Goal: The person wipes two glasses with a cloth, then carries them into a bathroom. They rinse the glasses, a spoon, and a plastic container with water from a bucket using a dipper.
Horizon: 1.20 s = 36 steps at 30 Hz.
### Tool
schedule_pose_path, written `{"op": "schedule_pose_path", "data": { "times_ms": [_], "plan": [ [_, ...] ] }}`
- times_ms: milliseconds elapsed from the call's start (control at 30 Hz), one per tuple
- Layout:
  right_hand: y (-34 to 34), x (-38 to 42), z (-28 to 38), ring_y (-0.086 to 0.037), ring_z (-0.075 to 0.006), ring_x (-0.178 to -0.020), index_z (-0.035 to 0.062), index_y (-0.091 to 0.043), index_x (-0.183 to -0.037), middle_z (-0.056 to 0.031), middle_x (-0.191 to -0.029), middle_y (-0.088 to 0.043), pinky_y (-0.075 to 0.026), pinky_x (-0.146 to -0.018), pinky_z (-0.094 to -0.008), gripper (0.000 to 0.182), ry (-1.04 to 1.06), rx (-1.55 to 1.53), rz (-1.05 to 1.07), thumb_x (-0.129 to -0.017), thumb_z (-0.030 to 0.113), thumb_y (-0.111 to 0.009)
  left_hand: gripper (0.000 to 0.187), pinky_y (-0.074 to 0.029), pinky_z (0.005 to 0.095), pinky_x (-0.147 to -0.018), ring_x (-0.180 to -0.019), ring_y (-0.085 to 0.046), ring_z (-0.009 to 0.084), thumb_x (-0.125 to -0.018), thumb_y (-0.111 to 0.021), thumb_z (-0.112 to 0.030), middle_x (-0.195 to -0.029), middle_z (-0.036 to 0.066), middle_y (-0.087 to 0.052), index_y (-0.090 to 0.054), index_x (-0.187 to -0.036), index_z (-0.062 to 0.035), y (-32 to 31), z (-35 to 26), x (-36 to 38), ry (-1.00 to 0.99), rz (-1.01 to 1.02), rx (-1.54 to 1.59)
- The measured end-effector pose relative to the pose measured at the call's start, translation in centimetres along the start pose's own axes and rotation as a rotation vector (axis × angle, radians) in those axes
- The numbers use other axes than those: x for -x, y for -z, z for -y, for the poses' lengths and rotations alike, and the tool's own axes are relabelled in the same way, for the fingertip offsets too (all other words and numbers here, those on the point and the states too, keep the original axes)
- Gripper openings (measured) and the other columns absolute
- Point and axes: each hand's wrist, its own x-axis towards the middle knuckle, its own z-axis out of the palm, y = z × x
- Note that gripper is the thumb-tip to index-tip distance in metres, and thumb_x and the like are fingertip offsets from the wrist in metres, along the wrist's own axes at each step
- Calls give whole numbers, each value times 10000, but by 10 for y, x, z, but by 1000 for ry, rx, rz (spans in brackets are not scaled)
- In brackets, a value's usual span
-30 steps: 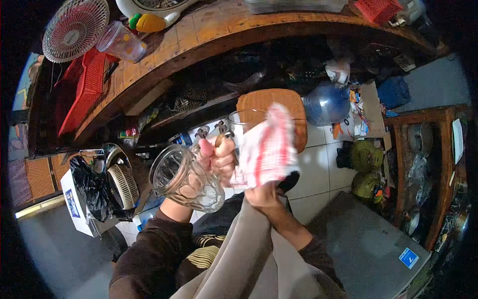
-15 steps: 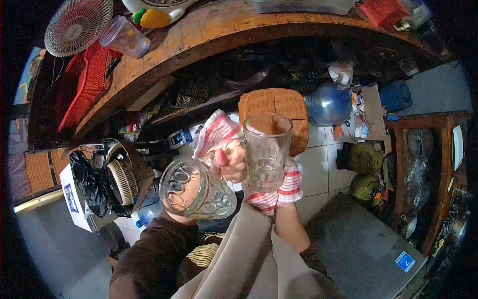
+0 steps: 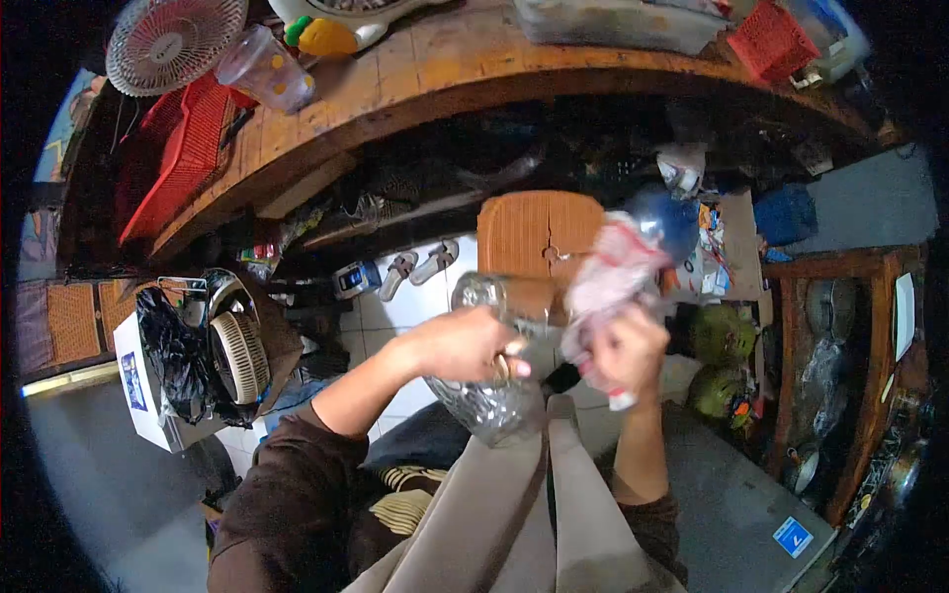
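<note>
My left hand point(image 3: 474, 346) is closed round the glass mugs, its fingers at their handles in the middle of the view. One clear mug point(image 3: 491, 410) with a dimpled pattern hangs below the hand. Another clear glass mug point(image 3: 481, 293) shows above it, partly blurred and partly hidden by the fingers. To the right, my right hand point(image 3: 630, 348) is closed on a red and white striped cloth point(image 3: 615, 267), bunched and smeared by motion. The cloth is apart from the mugs.
A brown woven stool point(image 3: 539, 232) stands on the white tiles beyond my hands. Sandals point(image 3: 433, 262) lie left of it. The wooden counter point(image 3: 395, 74) curves across the top, holding a red basket point(image 3: 771, 42). A box with a black bag point(image 3: 178, 346) is at left.
The cloth has come away from the mugs and moved up and right in my right hand. Both mugs have turned in my left hand, which now shows its back. The sandals have come into view.
</note>
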Motion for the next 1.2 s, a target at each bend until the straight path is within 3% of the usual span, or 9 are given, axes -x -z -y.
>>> {"op": "schedule_pose_path", "data": {
  "times_ms": [167,367,467,600,767,867,900,1000,1200],
  "plan": [
    [-46,0,-6,-541,-251,-549,11,-514,-1002,-125,-831,-564,-456,-528,-324,350,244,-99,277,-652,-8,-528,292,-372,388,-474,-505,-481,329,-737,-586,-274,-530,153,-474,-477,-639,-22,-2,-7,0,-63,-24,28],
    [-55,10,-1,-500,-205,-878,51,-444,-1128,-35,-977,-524,-462,-628,-336,368,-878,-1753,712,-762,8,-456,114,-452,387,-552,-598,-561,326,-620,-567,-136,-606,157,-556,-568,-675,-36,3,-11,4,-133,9,-291],
    [-79,21,-9,-518,-224,-824,56,-460,-1097,-67,-954,-552,-455,-649,-331,353,-180,-737,566,-747,23,-485,172,-448,389,-545,-596,-564,316,-662,-576,-208,-596,152,-554,-559,-640,-38,10,-14,6,-123,1,-351],
    [-65,10,-13,-516,-193,-827,72,-449,-1106,-117,-938,-538,-427,-716,-312,326,-440,-340,863,-805,196,-420,271,-443,386,-536,-594,-564,303,-708,-573,-302,-592,139,-551,-549,-648,-39,14,-17,5,-135,28,-355],
    [-79,15,-11,-535,-175,-847,21,-311,-1226,-90,-1082,-481,-476,-629,-327,463,-508,-2176,718,-863,304,-360,189,-399,366,-441,-503,-526,276,-663,-611,-234,-509,80,-493,-522,-686,-69,9,-6,3,-312,-241,-337],
    [-59,20,9,-464,-185,-1003,21,-306,-1235,-99,-1158,-435,-415,-812,-325,444,-1108,-1632,538,-852,224,-404,193,-406,359,-453,-508,-527,268,-654,-614,-232,-532,74,-508,-515,-678,-68,8,-9,10,-284,-152,-333],
    [-53,8,18,-390,-184,-1086,12,-314,-1233,-96,-1199,-404,-316,-917,-296,434,-295,-1136,568,-830,115,-439,190,-406,349,-458,-515,-527,262,-650,-628,-220,-537,69,-511,-511,-654,-70,6,-5,11,-315,-154,-286],
    [-45,17,14,-370,-171,-1108,3,-313,-1233,-95,-1202,-402,-302,-923,-281,454,-336,-932,737,-799,11,-446,200,-406,340,-462,-521,-525,255,-656,-643,-228,-531,65,-507,-516,-635,-74,4,-3,16,-365,-196,-201],
    [-1,32,28,-365,-202,-1133,-12,-348,-1201,-145,-1185,-409,-251,-957,-273,432,-764,-1639,493,-776,3,-424,174,-403,367,-459,-493,-519,273,-659,-628,-223,-504,84,-492,-521,-647,-86,19,14,31,-235,-396,-195]
  ]
}}
